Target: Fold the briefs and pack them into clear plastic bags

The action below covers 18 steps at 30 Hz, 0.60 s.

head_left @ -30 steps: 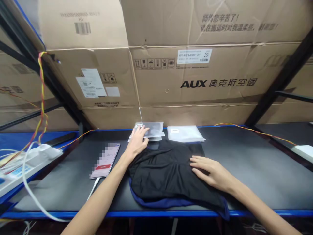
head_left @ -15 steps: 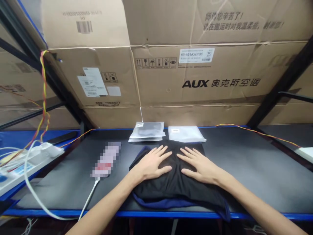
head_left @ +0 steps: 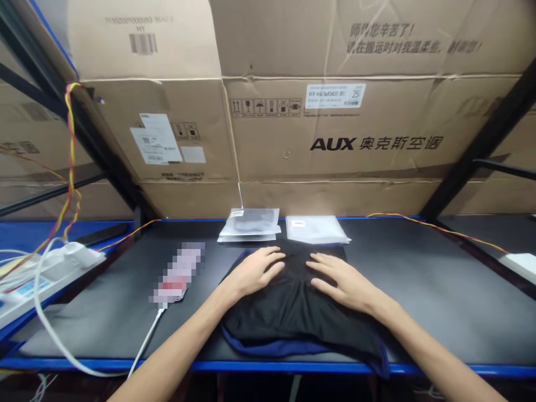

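A folded black garment with blue trim (head_left: 293, 318) lies on the dark table (head_left: 419, 290) near its front edge. My left hand (head_left: 253, 271) rests flat on the garment's upper left part, fingers stretched out. My right hand (head_left: 341, 279) lies flat on its upper right part, fingers spread. Neither hand holds anything. Just beyond the garment sit two clear plastic bags: one with a dark item inside (head_left: 250, 224) and one that looks pale and flat (head_left: 317, 229).
A phone (head_left: 178, 273) on a white cable lies left of the garment. A white power strip (head_left: 46, 271) with wires sits at far left. Large cardboard boxes (head_left: 335, 128) wall the back. Black shelf struts (head_left: 481, 145) slant on both sides.
My left hand came back from the plastic bag at the rear and settled flat on the garment. My right hand slid up and left on the cloth. Both hands now sit side by side.
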### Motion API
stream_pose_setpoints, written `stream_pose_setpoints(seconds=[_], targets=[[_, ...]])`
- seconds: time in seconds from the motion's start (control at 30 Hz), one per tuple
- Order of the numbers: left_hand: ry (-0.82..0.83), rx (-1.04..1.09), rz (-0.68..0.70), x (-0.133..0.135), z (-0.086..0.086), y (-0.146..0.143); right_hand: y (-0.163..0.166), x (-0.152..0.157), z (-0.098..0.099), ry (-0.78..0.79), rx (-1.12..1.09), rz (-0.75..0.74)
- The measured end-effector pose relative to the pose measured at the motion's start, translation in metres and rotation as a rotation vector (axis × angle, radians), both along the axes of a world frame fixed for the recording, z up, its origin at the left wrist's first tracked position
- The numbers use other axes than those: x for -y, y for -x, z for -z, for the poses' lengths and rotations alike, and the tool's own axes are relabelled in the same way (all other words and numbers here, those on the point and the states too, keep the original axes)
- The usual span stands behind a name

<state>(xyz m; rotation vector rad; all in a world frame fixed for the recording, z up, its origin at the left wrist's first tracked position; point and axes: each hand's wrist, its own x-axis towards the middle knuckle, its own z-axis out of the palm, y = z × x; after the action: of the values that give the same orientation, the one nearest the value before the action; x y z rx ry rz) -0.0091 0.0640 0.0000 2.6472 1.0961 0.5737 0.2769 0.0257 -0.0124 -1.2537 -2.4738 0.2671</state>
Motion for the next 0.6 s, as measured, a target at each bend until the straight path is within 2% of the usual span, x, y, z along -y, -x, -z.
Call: stream_pose_setpoints(seconds=[0.13,0.27,0.43,0.6], targets=[[-0.074,-0.008,-0.125,-0.021,0.002,-0.003,-0.012,-0.017,0.000,-0.215,-0.098,0.139],[-0.080,-0.160,-0.211,-0.037,0.003,-0.013,-0.025,-0.036,0.002,-0.334,0.066,0.285],[-0.118,-0.197,-0.262,-0.040,0.002,-0.024,-0.034,-0.043,0.006,-0.344,0.158,0.301],[-0.188,-0.106,-0.247,-0.037,0.000,-0.023,-0.036,-0.037,0.002,-0.392,0.021,0.283]])
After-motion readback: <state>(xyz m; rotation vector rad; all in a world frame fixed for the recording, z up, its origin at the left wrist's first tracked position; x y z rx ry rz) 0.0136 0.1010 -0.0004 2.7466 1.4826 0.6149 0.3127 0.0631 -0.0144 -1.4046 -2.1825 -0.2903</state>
